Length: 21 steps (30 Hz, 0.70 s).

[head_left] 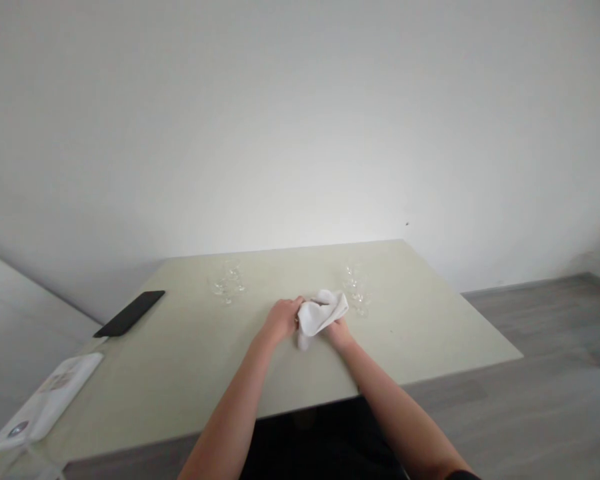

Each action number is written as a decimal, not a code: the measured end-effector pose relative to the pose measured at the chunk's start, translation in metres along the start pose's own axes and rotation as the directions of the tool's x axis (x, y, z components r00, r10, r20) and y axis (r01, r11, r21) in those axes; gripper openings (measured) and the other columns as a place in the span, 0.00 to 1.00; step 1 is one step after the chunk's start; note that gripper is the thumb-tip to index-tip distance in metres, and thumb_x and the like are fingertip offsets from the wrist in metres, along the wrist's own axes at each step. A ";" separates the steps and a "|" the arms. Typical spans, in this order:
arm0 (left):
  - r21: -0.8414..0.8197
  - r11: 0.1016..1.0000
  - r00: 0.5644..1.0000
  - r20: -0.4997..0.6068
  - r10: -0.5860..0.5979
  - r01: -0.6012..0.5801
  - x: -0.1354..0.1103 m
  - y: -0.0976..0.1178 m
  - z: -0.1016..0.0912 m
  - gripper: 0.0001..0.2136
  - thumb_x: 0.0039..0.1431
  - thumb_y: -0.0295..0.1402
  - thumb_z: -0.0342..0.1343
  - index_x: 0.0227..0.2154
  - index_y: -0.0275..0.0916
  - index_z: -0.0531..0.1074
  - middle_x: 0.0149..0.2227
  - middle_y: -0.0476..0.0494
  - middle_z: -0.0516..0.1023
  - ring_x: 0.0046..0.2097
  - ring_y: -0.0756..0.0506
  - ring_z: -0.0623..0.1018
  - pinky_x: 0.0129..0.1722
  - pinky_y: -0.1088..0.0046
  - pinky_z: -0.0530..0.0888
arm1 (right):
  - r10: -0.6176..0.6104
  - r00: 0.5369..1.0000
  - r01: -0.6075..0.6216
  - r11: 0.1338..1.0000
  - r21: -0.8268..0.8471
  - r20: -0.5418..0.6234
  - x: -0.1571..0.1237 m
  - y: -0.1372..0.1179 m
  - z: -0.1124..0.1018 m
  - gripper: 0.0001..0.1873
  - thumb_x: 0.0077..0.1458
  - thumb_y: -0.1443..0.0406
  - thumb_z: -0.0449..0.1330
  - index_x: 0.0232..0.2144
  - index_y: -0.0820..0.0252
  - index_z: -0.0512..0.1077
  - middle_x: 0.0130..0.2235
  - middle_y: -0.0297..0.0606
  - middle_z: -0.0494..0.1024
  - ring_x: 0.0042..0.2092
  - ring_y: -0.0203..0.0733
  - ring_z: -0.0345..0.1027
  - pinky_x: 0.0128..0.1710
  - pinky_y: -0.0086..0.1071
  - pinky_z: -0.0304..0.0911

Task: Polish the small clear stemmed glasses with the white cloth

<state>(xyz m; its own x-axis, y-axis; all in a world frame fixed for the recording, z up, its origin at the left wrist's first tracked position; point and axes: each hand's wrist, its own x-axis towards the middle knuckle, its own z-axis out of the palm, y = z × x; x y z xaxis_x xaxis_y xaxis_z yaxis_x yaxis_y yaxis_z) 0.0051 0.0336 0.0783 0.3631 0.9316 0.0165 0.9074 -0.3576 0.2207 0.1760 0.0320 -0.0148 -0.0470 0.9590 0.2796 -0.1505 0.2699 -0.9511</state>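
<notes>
A crumpled white cloth (320,316) is bunched between my two hands above the middle of the table. At its left edge my left hand (283,317) is closed, fingers curled against the fabric. My right hand (338,331) grips the cloth from the right and below, its fingers mostly covered by it. Whether something lies inside the folds I cannot tell. Just beyond the right hand stands a group of clear glass pieces (356,291). Another clear glass group (229,283) is farther left; the shapes in both are blurred.
The pale table (190,387) reaches back to a white wall (300,133). Along its left side lie a flat black object (130,314) and a white power-strip-like object or package (50,400). Grey wood-look floor (545,400) shows past the right edge.
</notes>
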 end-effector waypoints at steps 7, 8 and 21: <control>0.119 0.993 0.998 0.060 0.011 -0.018 -0.006 0.011 -0.002 0.15 0.55 0.34 0.55 0.46 0.42 0.68 0.40 0.38 0.80 0.43 0.37 0.78 0.40 0.67 0.68 | 0.003 0.998 0.000 0.998 -0.059 0.064 0.003 0.000 -0.006 0.25 0.44 0.47 0.65 0.37 0.61 0.75 0.42 0.46 0.79 0.44 0.52 0.73 0.50 0.45 0.67; 0.119 0.992 0.996 0.082 0.022 -0.032 -0.007 0.010 -0.003 0.15 0.54 0.35 0.55 0.45 0.41 0.68 0.40 0.37 0.80 0.42 0.37 0.78 0.39 0.67 0.69 | 0.006 0.998 -0.002 0.998 -0.064 0.063 0.002 -0.001 -0.006 0.25 0.43 0.46 0.65 0.34 0.60 0.75 0.39 0.46 0.79 0.42 0.52 0.73 0.48 0.45 0.69; 0.194 0.972 0.984 -0.087 0.154 -0.135 -0.009 0.029 0.008 0.20 0.61 0.27 0.46 0.56 0.40 0.61 0.45 0.35 0.76 0.50 0.40 0.74 0.51 0.63 0.66 | -0.006 1.000 0.010 0.977 -0.213 0.023 0.004 -0.002 -0.004 0.17 0.47 0.51 0.60 0.29 0.59 0.71 0.33 0.44 0.78 0.40 0.54 0.72 0.47 0.50 0.67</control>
<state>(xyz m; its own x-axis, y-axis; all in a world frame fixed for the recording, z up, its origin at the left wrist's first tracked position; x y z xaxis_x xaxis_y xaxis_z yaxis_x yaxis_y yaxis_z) 0.0298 0.0138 0.0772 0.4790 0.8673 0.1354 0.8737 -0.4860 0.0229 0.1802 0.0354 -0.0122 -0.0687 0.9552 0.2879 0.0626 0.2922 -0.9543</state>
